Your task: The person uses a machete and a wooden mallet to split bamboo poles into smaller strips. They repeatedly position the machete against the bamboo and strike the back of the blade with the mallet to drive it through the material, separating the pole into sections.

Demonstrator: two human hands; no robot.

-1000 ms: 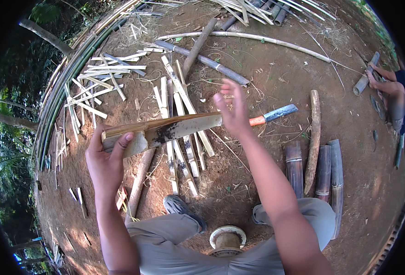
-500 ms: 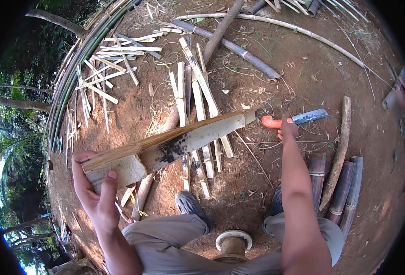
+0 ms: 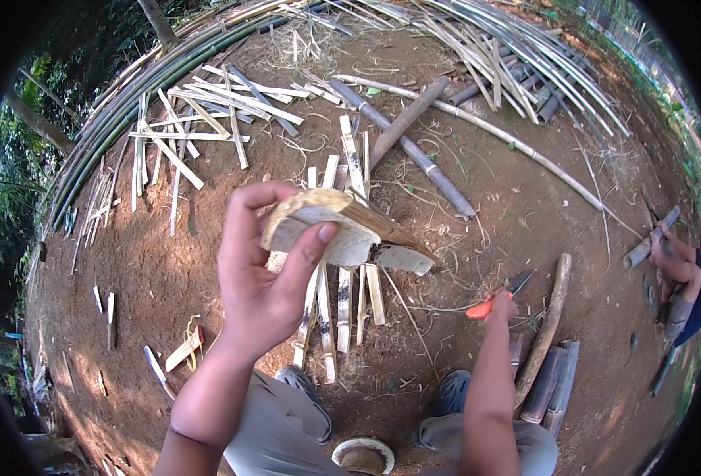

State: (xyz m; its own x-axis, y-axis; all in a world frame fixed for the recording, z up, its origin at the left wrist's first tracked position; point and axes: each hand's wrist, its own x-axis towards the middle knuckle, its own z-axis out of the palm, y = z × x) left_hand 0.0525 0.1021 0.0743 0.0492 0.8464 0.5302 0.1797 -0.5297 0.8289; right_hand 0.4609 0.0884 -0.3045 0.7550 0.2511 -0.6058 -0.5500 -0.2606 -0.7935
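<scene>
My left hand (image 3: 265, 278) grips the near end of a split half of bamboo (image 3: 350, 244), thumb on its pale inner side and fingers over the outer curve. This piece points away from me, with a dark stain inside near its far end. My right hand (image 3: 503, 306), lower and to the right, is closed on the orange handle of a machete (image 3: 478, 312); its dark blade (image 3: 519, 281) points away to the right. Beneath the held piece, several split bamboo strips (image 3: 344, 309) lie on the ground in front of my feet.
A heap of pale strips (image 3: 207, 111) lies at the far left, by long green poles (image 3: 120, 111). Bamboo sections (image 3: 558, 389) and a wooden stick (image 3: 547, 325) lie beside my right leg. Another person's hand (image 3: 668, 246) holds a bamboo length (image 3: 640, 252) at the right edge.
The left hand has moved right and up, turning the split bamboo so its end faces me. The machete has tilted, its blade now foreshortened. My view has shifted, bringing more of the other person in.
</scene>
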